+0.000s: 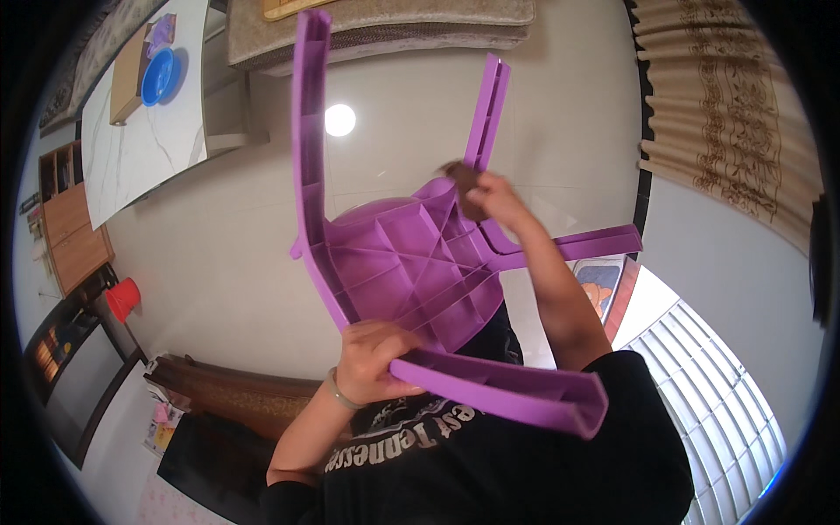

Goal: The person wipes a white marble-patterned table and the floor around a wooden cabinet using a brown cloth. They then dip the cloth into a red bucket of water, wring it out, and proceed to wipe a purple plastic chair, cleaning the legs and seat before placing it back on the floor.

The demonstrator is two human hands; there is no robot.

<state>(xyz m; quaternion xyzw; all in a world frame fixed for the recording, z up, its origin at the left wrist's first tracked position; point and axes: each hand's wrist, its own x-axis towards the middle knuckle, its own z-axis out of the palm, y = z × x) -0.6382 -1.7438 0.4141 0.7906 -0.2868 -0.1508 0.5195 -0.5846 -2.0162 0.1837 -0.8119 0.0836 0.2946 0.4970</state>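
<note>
A purple plastic chair (410, 279) is held up in front of me. The ribbed underside of its seat faces me, and its hollow legs spread outwards. My left hand (377, 361) grips the chair where the leg closest to my body joins the seat; a bangle circles that wrist. In my right hand (495, 200) is a brown cloth or pad (467, 190), slightly blurred. It lies against the seat's far right corner, by the base of a leg. My fingers hide part of it.
At upper left, a marble-patterned table (157, 147) carries a blue basin (159, 77) and a cardboard box (129, 75). An upholstered seat (387, 33) stands beyond the chair. A red bucket (123, 299) is at left, a dark wooden bench (243, 394) at lower left, and a curtain (722, 98) at right.
</note>
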